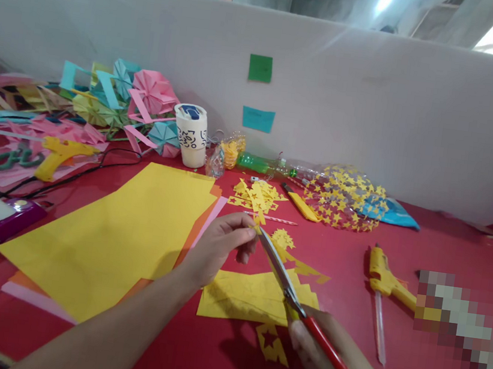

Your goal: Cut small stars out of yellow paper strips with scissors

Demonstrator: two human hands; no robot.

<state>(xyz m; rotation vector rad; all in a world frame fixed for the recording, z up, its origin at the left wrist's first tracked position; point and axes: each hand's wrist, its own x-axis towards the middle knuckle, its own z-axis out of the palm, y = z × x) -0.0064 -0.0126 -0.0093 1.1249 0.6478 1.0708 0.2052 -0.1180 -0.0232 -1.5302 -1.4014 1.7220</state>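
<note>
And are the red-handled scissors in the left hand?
No, the right hand holds the red-handled scissors, while the left hand pinches yellow paper.

Single head view, worn on person's head. Looks forward and down over the red counter (408, 230), close in; near edge cut off by the frame, forearms entering from the bottom. Far edge meets a pale wall (343, 100), ceiling area above it. No second view, so nothing shared.

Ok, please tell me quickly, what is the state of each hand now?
Left hand: closed, pinching yellow paper at the fingertips.
Right hand: closed on the scissors.
</note>
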